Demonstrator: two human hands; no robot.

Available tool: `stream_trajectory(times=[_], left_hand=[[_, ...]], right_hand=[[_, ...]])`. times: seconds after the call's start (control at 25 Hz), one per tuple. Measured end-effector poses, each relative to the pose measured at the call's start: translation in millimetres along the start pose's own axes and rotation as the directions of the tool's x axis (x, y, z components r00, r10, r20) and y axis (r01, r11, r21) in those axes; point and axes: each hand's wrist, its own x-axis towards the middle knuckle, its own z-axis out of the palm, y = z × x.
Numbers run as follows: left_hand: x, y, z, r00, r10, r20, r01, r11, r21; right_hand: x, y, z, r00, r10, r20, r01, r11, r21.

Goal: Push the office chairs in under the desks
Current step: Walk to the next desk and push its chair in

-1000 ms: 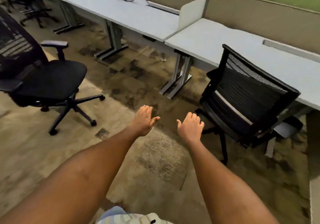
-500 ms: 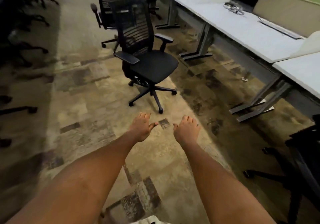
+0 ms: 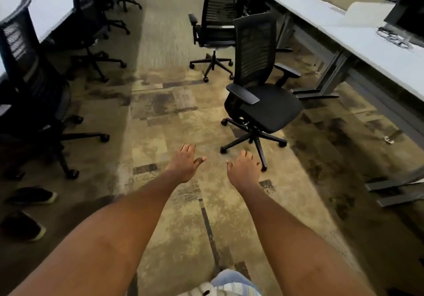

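Observation:
A black mesh-backed office chair point(image 3: 263, 94) stands out in the aisle, its seat turned towards the long white desk point(image 3: 376, 48) on the right. A second black chair point(image 3: 218, 25) stands further back, also out from that desk. Both my arms reach forward over the carpet. My left hand point(image 3: 184, 163) and my right hand point(image 3: 243, 169) are open and hold nothing. The right hand is just short of the near chair's wheeled base, not touching it.
Several black chairs point(image 3: 34, 84) line the white desks point(image 3: 43, 13) on the left. Two dark shoes point(image 3: 32, 196) lie on the floor at the lower left. A monitor point(image 3: 410, 13) and cables sit on the right desk. Grey desk legs point(image 3: 330, 82) stand on the carpet.
The view has swung left, from the chair at the right desk to looking down the aisle. The aisle chair now stands ahead and to the right. My hands stay open and forward.

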Motion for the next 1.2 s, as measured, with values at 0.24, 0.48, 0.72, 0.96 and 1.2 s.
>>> stream_trajectory(times=[0.24,0.48,0.72,0.96,1.2], left_hand=[[75,-86,-38,0.997,-0.071,-0.037,0.071,0.997,0.007],[191,-159,-80,0.992,-0.119,-0.032,0.122,0.988,0.100],[306,-197,-104,0.994,-0.099,-0.036,0.101,0.993,0.069],[451,-273,-126,1.000,-0.022,-0.008,0.023,0.996,0.091],[606,-326,-191,0.985,0.161,0.060,-0.168,0.975,0.143]], right_hand=[[97,-98,26,0.994,-0.100,0.040,0.100,0.995,-0.001],[238,-191,37,0.974,-0.186,0.128,0.188,0.982,-0.004],[349,-253,37,0.969,-0.208,0.132,0.209,0.978,0.001],[475,-311,52,0.990,-0.112,0.080,0.117,0.992,-0.056],[591,-372,43,0.993,0.113,-0.027,-0.114,0.992,-0.060]])
